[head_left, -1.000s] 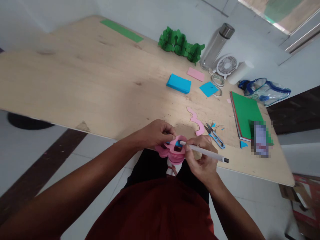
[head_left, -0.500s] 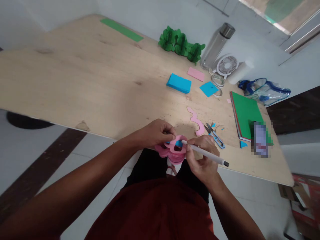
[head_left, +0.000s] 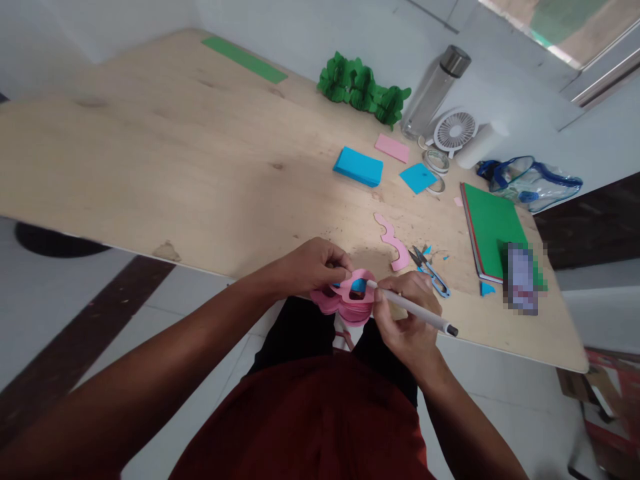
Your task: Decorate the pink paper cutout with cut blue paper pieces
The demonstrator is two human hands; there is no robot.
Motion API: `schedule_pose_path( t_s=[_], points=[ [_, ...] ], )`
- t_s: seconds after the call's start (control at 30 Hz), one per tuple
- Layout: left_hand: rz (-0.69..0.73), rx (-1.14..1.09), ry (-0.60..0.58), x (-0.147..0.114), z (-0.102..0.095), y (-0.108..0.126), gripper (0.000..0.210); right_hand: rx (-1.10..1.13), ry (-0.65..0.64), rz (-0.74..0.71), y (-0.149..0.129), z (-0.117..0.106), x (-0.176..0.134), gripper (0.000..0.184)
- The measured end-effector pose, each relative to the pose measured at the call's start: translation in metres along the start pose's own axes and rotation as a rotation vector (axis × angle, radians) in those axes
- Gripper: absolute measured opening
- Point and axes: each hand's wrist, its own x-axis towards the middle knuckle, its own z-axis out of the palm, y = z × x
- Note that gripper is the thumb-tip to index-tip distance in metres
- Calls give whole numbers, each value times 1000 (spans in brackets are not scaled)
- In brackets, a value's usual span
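Note:
At the table's front edge, my left hand [head_left: 320, 265] pinches the upper left of a layered pink paper cutout [head_left: 356, 313] with scalloped edges and openings. Blue paper [head_left: 359, 285] shows through one opening. My right hand [head_left: 410, 313] is closed around a white pen [head_left: 415, 308], its dark end pointing away to the lower right. The pen's other end meets the cutout near the right opening; whether it touches the pink or the blue paper I cannot tell. Just beyond lie a wavy pink paper strip [head_left: 393, 243] and blue-handled thread snips [head_left: 433, 273].
Blue paper stack [head_left: 358, 167], pink paper [head_left: 392, 147], blue sheet [head_left: 418, 177] and tape rolls [head_left: 436, 161] lie farther back. Green paper shapes [head_left: 361, 87], a bottle [head_left: 435, 93] and a small fan [head_left: 454, 130] stand by the wall. A green book [head_left: 493, 223] is at right.
The pen's tip end has shifted slightly to the right at the cutout's opening. My left hand keeps its hold, and the things on the table stay as they were.

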Motion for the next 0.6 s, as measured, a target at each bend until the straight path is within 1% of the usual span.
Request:
schedule_pose_path(
  t_s=[0.47, 0.6],
  points=[
    [-35, -57, -24, 0, 1, 4, 12, 47, -68, 3, -8, 3, 1, 11],
    [-41, -64, -21, 1, 0, 2, 10, 72, -38, 22, -3, 0, -1, 11]
  ],
)
